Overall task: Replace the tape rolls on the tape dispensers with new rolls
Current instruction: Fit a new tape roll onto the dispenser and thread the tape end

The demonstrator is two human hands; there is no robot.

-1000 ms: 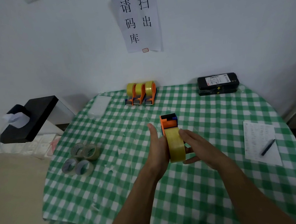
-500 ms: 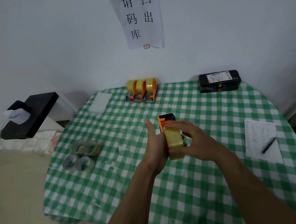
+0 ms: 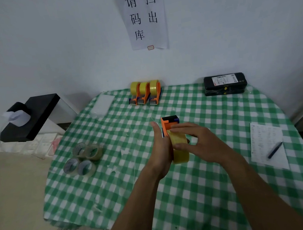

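Tape dispenser (image 3: 167,125), orange plastic, held above the green-checked tablecloth (image 3: 192,194).
Right hand (image 3: 202,143) pinches the glossy yellow tape roll (image 3: 181,154) on it; left hand (image 3: 161,151) lies against its side, fingers hidden, grip unclear.

This looks like a small stockroom packing station. A paper sign (image 3: 143,18) on the far wall (image 3: 46,51) asks for goods to be scanned out. On the checked table (image 3: 192,194), loaded tape dispensers (image 3: 145,95) line the far edge, a labelled black parcel (image 3: 225,84) sits far right, and a written list (image 3: 266,140) with a pen (image 3: 275,150) lies to the right.
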